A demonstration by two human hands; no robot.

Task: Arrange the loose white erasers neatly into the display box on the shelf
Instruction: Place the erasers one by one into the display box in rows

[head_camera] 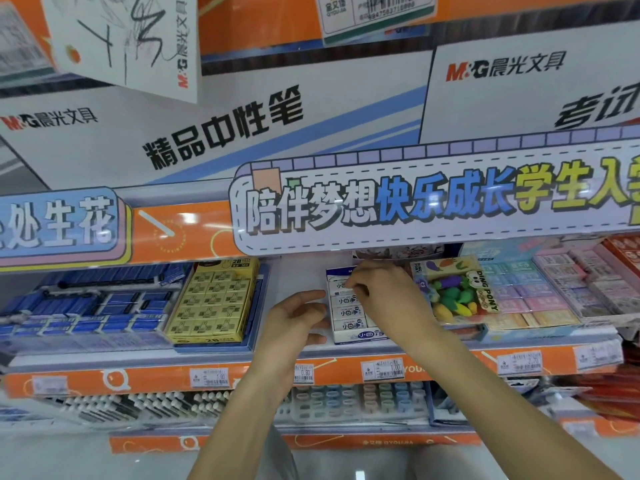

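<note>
Display box [360, 336] of white erasers [348, 311] sits on the shelf [214, 358] near the front edge, roughly mid-shelf, tilted up toward the camera. Erasers inside lie stacked in a column, blue print on the wrappers; four visible on the left side of the box, the rest hidden behind the right arm.

Right hand [377, 289] is over the upper part of the box, fingertips [351, 284] pinched narrow on the top eraser [337, 287] at the back of the column. Left hand [294, 320] is just beside the box's left wall, fingers loosely open and curved, thumb near the lower left corner; contact with the box looks likely, cannot tell for sure. It holds nothing.

Yellow eraser box [213, 303] stands left of the gap, well apart from the white box. Bag of fruit-shaped erasers [457, 292] is just beside the box on the right, partly behind the right wrist. Pastel eraser tray [540, 292] further right. Price tags [304, 373] along the orange front strip of the shelf.
</note>
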